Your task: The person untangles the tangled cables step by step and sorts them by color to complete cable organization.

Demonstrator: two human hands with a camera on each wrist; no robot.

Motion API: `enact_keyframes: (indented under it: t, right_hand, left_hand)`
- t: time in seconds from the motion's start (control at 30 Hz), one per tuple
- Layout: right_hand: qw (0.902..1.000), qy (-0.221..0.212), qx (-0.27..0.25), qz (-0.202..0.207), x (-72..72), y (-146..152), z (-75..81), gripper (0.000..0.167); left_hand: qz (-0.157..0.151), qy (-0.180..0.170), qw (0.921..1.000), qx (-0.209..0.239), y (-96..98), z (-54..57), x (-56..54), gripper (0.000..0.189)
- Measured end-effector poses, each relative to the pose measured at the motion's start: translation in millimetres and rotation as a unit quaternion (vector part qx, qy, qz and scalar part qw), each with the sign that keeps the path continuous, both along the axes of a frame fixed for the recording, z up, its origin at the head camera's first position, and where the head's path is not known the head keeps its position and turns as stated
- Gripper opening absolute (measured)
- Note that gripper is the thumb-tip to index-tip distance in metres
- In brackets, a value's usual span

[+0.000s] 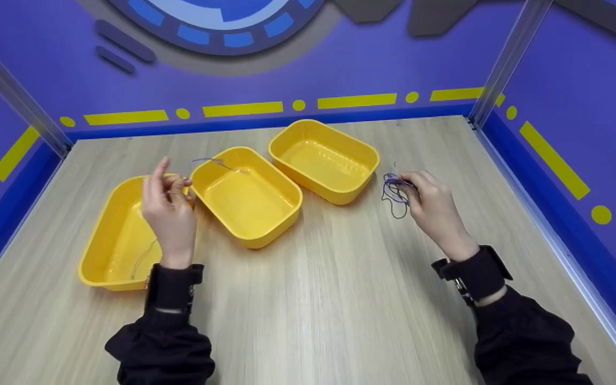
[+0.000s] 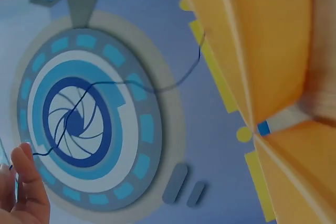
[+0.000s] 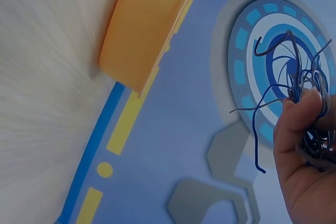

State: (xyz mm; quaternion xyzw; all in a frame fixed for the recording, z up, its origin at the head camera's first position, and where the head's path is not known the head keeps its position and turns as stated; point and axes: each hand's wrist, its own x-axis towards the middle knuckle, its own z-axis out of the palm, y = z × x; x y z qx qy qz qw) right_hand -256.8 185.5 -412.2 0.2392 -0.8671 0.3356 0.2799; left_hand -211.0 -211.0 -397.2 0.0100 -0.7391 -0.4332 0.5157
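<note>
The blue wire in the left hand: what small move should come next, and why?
Probably lower the blue wire into the middle yellow tray: the left hand pinches it and its loose end appears over that tray, while the right hand holds a tangle of wires.

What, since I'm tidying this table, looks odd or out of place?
Nothing looks spilled or damaged. The wires in the right hand look tangled, with loose loops hanging out. The left tray also sits askew, turned at a different angle from the middle tray and right tray.
</note>
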Motion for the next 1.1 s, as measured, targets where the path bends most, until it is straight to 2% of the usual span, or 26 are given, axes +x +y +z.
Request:
enact_keyframes:
  t: [0.07, 0.17, 0.37, 0.57, 0.73, 0.9, 1.0, 1.1]
  right_hand:
    - [1.0000, -0.003, -0.001, 0.002, 0.1, 0, -0.5, 0.014]
    - [0.9999, -0.009, -0.001, 0.005, 0.2, -1, -0.7, 0.015]
    - [0.9999, -0.015, 0.003, 0.006, 0.6, 0, -1.7, 0.015]
    - [0.9999, -0.012, 0.004, 0.008, 0.8, 0, -2.8, 0.014]
    - [0.9999, -0.008, 0.004, 0.012, 0.4, 0, -3.3, 0.014]
    - [0.9998, -0.014, 0.002, 0.017, 0.6, -1, -3.8, 0.015]
    - [0.9997, -0.018, 0.002, 0.019, 0.7, -1, -4.0, 0.015]
    - [0.9996, -0.019, 0.005, 0.019, 1.0, -1, -4.4, 0.015]
  left_hand:
    - [0.007, -0.016, 0.9992, -0.036, 0.6, -5.5, -3.3, 0.022]
    - [0.007, -0.038, 0.9972, -0.064, 1.8, -12.7, -7.0, 0.017]
    - [-0.013, -0.072, 0.9922, -0.100, 3.0, -20.0, -11.4, 0.014]
    - [-0.034, -0.110, 0.9821, -0.149, 4.5, -25.6, -16.7, 0.011]
    - [-0.054, -0.162, 0.9666, -0.191, 6.8, -30.7, -22.0, 0.010]
    - [-0.070, -0.219, 0.9473, -0.223, 10.9, -34.7, -29.4, 0.009]
    - [-0.087, -0.232, 0.9364, -0.249, 14.2, -38.3, -35.0, 0.008]
    - [-0.105, -0.226, 0.9267, -0.282, 17.4, -43.3, -41.3, 0.006]
